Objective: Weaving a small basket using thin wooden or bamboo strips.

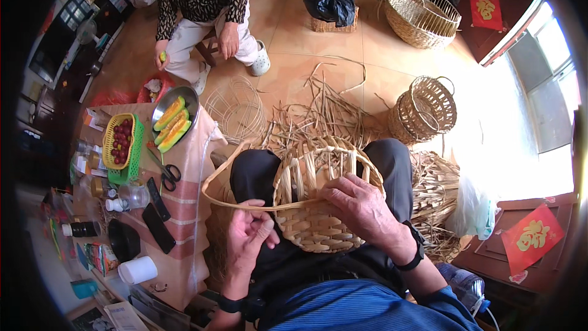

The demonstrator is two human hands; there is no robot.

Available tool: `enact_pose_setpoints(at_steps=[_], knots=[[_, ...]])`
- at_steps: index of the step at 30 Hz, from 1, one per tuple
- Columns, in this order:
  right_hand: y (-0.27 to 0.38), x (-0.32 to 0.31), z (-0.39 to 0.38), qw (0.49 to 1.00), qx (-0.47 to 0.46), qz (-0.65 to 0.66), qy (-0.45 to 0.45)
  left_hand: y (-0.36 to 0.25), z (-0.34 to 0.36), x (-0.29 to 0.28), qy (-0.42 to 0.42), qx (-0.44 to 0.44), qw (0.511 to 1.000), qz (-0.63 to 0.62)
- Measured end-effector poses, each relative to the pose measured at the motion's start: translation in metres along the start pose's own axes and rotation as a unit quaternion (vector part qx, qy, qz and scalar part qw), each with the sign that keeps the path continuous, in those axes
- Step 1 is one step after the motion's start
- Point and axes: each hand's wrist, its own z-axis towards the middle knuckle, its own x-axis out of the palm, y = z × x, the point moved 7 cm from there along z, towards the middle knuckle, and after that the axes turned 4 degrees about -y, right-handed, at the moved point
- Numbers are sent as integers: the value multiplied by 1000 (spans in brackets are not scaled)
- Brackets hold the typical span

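A half-woven basket [321,230] of pale, flat plant strips rests tilted on my lap, between my knees. Its open side faces away from me, and upright strips with gaps line the far part. My right hand [361,208] is closed over the right part of the basket, pinching a weaving strip at its wall. From there the long strip [217,203] runs left across the basket and loops back up toward the far rim. My left hand [251,236], palm up with fingers curled, holds this strip left of the basket; its thumb stands a little apart.
Loose dry strips [324,104] litter the floor ahead, beside a wire frame [236,110]. Finished baskets [429,107] stand right. On the left table [190,208] lie scissors [169,175], melon slices [171,124] and a fruit basket [119,141]. Another person [205,18] sits opposite.
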Motion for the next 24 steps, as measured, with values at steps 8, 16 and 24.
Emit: enact_pose_setpoints(at_steps=[8,16,24], knots=[[-7,11,-7,997,50,-4,-57,-56,26,67,64,141,961,229],[-11,21,-3,994,32,-59,-89,-81,53,101,-8,282,838,468],[-10,27,-2,986,66,-106,-113,-73,73,95,11,200,936,290]])
